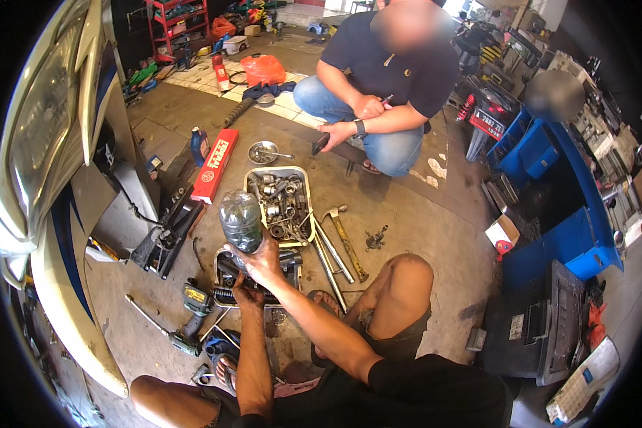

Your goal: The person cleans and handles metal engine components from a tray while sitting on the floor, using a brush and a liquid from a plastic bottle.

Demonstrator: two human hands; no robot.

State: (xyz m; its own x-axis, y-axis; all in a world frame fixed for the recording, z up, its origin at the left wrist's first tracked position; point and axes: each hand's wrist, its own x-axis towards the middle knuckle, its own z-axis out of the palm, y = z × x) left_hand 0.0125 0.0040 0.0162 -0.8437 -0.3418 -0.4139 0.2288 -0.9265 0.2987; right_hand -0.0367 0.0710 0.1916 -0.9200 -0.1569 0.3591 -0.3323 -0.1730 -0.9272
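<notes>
My right hand is wrapped round a clear plastic bottle, tilted with its ribbed base upward and dark stuff inside. Just below it, my left hand has its blackened fingers curled upward near the bottle's lower end. What those fingers grip is hidden. Under both hands lies a tray of dark metal parts, with a black coil spring at its left side. Beyond it sits a larger pale tray full of sockets and greasy parts.
A hammer and long metal bars lie right of the trays. Left are a cordless power tool, a red box and a motorcycle's pale bodywork. Another person crouches opposite, holding a phone. A blue cabinet stands right.
</notes>
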